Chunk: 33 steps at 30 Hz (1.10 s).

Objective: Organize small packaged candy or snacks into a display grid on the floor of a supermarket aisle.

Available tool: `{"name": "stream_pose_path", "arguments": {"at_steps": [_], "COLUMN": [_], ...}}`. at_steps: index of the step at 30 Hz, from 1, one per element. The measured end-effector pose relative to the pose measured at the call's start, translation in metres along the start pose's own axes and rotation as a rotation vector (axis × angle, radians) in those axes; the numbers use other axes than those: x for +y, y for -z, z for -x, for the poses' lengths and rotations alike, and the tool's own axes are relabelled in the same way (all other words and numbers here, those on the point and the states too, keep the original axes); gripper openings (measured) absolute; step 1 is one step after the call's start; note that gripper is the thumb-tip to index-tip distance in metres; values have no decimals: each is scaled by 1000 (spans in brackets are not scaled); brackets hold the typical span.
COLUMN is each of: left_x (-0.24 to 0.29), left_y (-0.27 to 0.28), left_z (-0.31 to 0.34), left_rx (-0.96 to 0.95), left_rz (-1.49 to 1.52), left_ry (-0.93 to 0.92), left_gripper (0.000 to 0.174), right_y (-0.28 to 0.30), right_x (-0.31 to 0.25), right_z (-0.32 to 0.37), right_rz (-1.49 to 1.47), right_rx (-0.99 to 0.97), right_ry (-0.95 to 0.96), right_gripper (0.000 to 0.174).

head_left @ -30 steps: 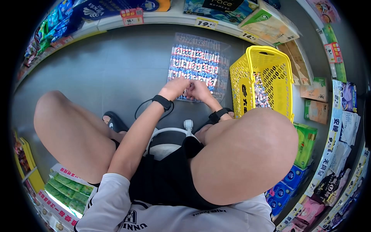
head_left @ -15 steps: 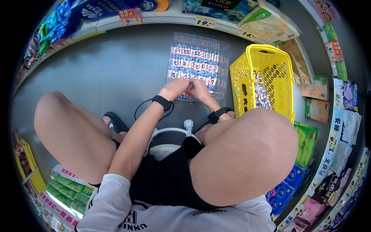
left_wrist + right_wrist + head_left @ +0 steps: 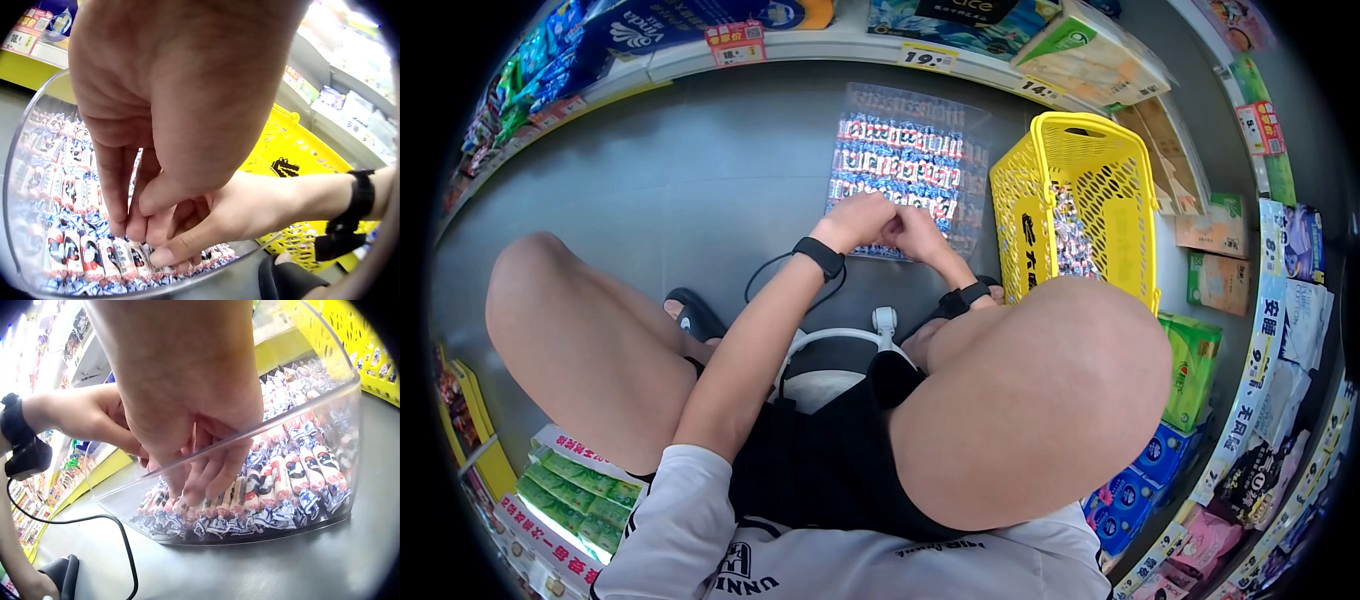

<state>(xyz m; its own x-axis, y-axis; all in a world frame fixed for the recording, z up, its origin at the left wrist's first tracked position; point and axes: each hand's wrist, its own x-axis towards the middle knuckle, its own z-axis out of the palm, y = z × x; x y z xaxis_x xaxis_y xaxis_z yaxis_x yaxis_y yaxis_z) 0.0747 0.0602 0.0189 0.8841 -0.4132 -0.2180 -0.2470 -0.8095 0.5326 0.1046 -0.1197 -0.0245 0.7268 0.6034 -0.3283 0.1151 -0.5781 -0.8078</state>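
A clear plastic box point(image 3: 974, 128) on the floor holds rows of wrapped candies point(image 3: 895, 168) with blue-and-white twisted ends. Both hands reach over its near wall and meet at the nearest row. My left hand point(image 3: 862, 220) points its fingers straight down onto the candies, thumb beside them. Close against it, my right hand point(image 3: 918, 234) touches the same row, its thumb extended and its other fingers partly hidden. In the right wrist view the right fingers point(image 3: 219, 475) rest on the upright candies point(image 3: 281, 478) behind the transparent wall. No candy shows lifted out of the row.
A yellow shopping basket point(image 3: 1022, 180) with loose candies point(image 3: 1073, 240) inside stands right of the box. Shelves point(image 3: 830, 52) of tissue packs curve behind and to the right. A black cable point(image 3: 122, 534) hangs from the left wrist, and sandalled feet point(image 3: 696, 316) flank the near side.
Both hands stay at the near row of the box. The left hand has shifted slightly and now covers more of the right fingertips. The head view has moved a little.
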Motion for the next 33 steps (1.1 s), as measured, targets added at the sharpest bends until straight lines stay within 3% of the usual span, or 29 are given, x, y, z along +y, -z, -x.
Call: {"name": "stream_pose_path", "arguments": {"at_steps": [10,13,19,25,33], "left_x": [14,10,15,18,2], "left_y": [40,40,56,66,78], "left_z": [-21,-25,-27,-29,-17], "left_rx": [-175,-192,-217,-317,-387], "left_rz": [-160,-198,-307,-686,-698], "left_ry": [-159,-231,-426,-610,-717], "left_gripper": [11,10,14,8,6], "right_y": [11,12,30,44,54], "right_x": [-3,-1,-4,-6,-13], "right_z": [5,9,21,30,29], "right_rz": [59,-4,-54,-60,-27], "right_rx": [-69,-46,-26,1,8], "right_ry": [9,32,54,29,63], "right_gripper": [36,26,25,22,21]}}
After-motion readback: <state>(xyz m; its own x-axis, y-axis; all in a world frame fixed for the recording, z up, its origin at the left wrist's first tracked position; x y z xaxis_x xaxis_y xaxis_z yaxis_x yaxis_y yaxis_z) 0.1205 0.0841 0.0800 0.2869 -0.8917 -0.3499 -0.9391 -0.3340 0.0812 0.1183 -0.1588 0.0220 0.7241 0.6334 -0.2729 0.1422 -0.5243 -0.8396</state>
